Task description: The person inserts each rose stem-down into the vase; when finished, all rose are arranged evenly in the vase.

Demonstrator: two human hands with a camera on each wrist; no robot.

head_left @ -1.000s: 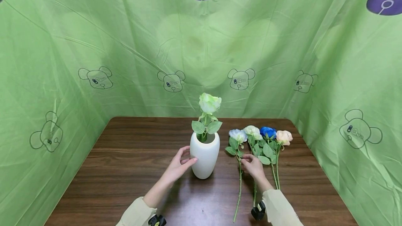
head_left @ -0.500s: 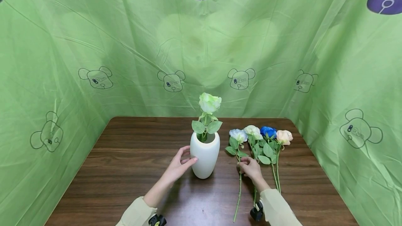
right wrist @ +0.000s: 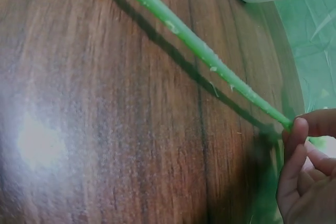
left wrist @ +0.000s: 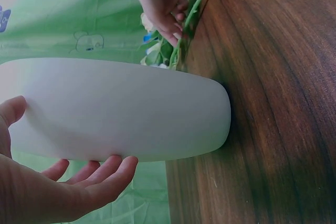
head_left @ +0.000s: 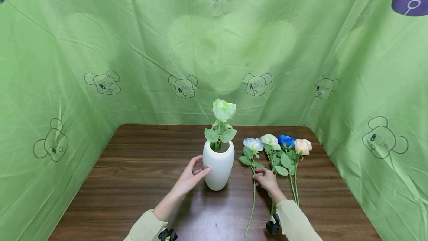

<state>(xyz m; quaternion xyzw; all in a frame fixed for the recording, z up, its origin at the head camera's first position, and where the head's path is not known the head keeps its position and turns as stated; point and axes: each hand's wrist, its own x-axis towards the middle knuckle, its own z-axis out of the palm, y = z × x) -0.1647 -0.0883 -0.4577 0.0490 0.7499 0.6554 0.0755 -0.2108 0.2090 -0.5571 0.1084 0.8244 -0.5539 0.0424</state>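
A white vase (head_left: 218, 170) stands upright on the table, holding one pale green-white rose (head_left: 224, 110) with leaves above the rim. My left hand (head_left: 191, 177) grips the vase's left side, thumb at the front and fingers around the flank, as the left wrist view (left wrist: 79, 184) also shows. To the vase's right, my right hand (head_left: 267, 181) pinches the stem of a light blue rose (head_left: 253, 145) between thumb and fingers. In the right wrist view the green stem (right wrist: 202, 51) runs from those fingertips, its shadow slightly apart from it on the wood.
Right of the light blue rose lie a white rose (head_left: 270, 141), a deep blue rose (head_left: 285, 141) and a peach rose (head_left: 302, 147), stems toward me. The brown wooden table (head_left: 140, 159) is walled by a green printed cloth (head_left: 147, 47) at the back and sides.
My right hand has slid a little down the light blue rose's stem and pinches it there. The stem's lower end has shifted slightly left. My left hand stays on the vase.
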